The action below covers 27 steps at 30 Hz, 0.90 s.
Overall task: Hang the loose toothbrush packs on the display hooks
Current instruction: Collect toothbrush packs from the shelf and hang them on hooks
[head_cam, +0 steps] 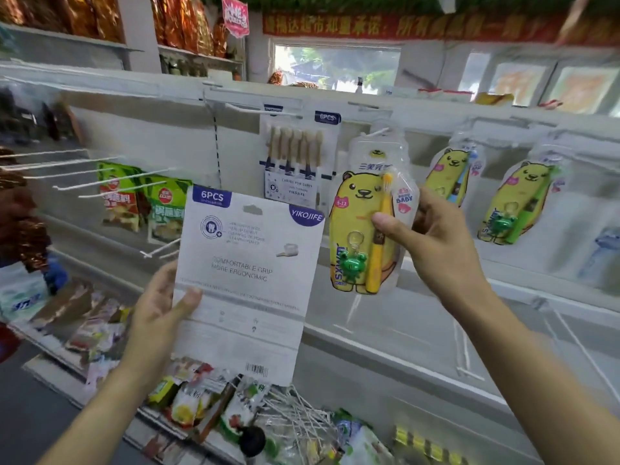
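My left hand [161, 307] grips the lower left edge of a white 6PCS toothbrush pack [248, 280], held upright with its printed back toward me. My right hand [432, 236] pinches a yellow bear kids' toothbrush pack [359, 223] by its right side; the pack's top sits at a white display hook [379, 131]. Whether the pack hangs on that hook I cannot tell. Another 6PCS pack [295, 156] hangs on a hook behind. Two more yellow bear packs [453, 172] [523, 199] hang to the right.
Several bare white hooks [100, 177] stick out at the left, beside green snack bags [144, 203]. A low shelf holds mixed food packets [201, 397] and a heap of loose hooks [302, 417]. White shelving [436, 330] runs below the hanging packs.
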{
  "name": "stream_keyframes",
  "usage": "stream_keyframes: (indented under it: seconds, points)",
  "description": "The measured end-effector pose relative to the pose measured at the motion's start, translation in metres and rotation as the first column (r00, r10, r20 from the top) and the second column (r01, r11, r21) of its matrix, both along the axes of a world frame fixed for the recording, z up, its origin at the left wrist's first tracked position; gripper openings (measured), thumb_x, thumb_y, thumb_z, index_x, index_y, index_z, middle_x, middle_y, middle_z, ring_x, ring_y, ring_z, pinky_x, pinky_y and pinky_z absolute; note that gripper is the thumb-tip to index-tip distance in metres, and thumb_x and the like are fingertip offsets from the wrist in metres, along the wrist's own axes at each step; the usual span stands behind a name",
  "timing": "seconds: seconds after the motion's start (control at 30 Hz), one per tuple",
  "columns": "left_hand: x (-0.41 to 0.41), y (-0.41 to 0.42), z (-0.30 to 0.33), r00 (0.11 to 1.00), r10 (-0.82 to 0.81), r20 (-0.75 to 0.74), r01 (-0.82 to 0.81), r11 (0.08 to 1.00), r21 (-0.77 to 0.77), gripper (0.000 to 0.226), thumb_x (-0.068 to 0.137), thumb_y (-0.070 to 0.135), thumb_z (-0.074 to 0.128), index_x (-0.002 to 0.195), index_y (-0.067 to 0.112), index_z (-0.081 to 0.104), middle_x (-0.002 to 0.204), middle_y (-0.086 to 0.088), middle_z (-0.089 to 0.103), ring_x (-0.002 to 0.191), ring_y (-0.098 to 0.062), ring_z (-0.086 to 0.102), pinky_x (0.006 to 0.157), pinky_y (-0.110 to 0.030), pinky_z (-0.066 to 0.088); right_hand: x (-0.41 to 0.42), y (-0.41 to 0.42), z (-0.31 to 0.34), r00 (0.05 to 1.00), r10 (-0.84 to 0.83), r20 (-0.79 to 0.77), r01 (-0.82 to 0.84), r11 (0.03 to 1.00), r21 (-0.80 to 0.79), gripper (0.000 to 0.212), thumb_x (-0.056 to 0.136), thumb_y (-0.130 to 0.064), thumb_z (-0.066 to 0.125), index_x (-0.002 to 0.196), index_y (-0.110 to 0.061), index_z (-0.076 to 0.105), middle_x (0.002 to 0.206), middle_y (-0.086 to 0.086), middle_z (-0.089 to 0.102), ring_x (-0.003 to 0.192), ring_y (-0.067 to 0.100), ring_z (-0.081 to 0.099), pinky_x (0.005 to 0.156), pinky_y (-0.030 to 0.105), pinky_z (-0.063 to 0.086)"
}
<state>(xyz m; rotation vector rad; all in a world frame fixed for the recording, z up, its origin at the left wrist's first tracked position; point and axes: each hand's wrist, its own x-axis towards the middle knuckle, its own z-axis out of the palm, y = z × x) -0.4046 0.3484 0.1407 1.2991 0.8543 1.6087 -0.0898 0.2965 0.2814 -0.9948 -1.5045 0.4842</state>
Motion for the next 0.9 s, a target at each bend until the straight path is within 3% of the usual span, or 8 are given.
stream_keyframes:
  seconds: [0.2,0.3,0.43,0.53,0.67,0.9]
  points:
    - [-0.038,0.029,0.007,0.985,-0.173,-0.017,0.173,0.984,-0.037,0.038,0.087,0.013,0.06,0.118,0.035,0.064,0.125,0.002,0.07,0.109,-0.021,0.069,0.085,-0.037,0.061,-0.056,-0.011,0.002,0.99,-0.129,-0.058,0.131,0.991,0.031,0.026,0.09,-0.009,0.069,0.113,-0.02,0.065,0.102,-0.006,0.077,0.093,0.008,0.073,0.074,0.017,0.055]
    - [-0.053,0.039,0.009,0.974,-0.225,-0.018,0.224,0.973,-0.053,0.036,0.09,0.01,0.059,0.12,0.03,0.063,0.122,0.004,0.072,0.107,-0.019,0.07,0.08,-0.032,0.062,-0.072,-0.015,0.002,0.972,-0.211,-0.103,0.214,0.977,0.017,0.022,0.091,-0.008,0.069,0.111,-0.018,0.066,0.1,-0.004,0.077,0.093,0.01,0.073,0.075,0.019,0.056]
    - [-0.068,0.051,0.007,0.968,-0.248,-0.034,0.244,0.966,-0.089,0.038,0.088,0.011,0.062,0.123,0.025,0.061,0.123,0.0,0.071,0.113,-0.028,0.067,0.086,-0.038,0.06,-0.081,-0.013,0.004,0.937,-0.329,-0.122,0.328,0.944,-0.022,0.022,0.091,-0.013,0.071,0.113,-0.016,0.067,0.102,-0.002,0.077,0.093,0.011,0.073,0.078,0.026,0.059]
    - [-0.074,0.057,0.006,0.966,-0.256,-0.036,0.252,0.963,-0.099,0.039,0.088,0.012,0.062,0.124,0.027,0.061,0.125,0.002,0.07,0.116,-0.03,0.065,0.091,-0.048,0.058,-0.083,-0.009,0.007,0.922,-0.361,-0.139,0.359,0.933,-0.039,0.022,0.092,-0.015,0.07,0.113,-0.018,0.066,0.103,-0.005,0.077,0.095,0.01,0.073,0.078,0.024,0.059]
    - [-0.077,0.061,0.004,0.964,-0.265,0.003,0.264,0.958,-0.116,0.038,0.094,0.002,0.056,0.12,0.03,0.062,0.123,0.002,0.071,0.113,-0.029,0.066,0.085,-0.042,0.059,-0.084,-0.004,0.009,0.913,-0.389,-0.124,0.385,0.921,-0.052,0.02,0.092,-0.017,0.069,0.112,-0.018,0.065,0.101,-0.007,0.077,0.093,0.008,0.073,0.076,0.022,0.058]
    - [-0.079,0.067,0.003,0.959,-0.282,0.005,0.281,0.953,-0.11,0.041,0.094,0.001,0.056,0.126,0.026,0.06,0.127,-0.003,0.069,0.114,-0.033,0.065,0.086,-0.045,0.059,-0.08,0.013,0.009,0.902,-0.413,-0.125,0.409,0.911,-0.058,0.017,0.093,-0.016,0.07,0.108,-0.023,0.066,0.1,-0.007,0.077,0.093,0.008,0.073,0.078,0.025,0.06]
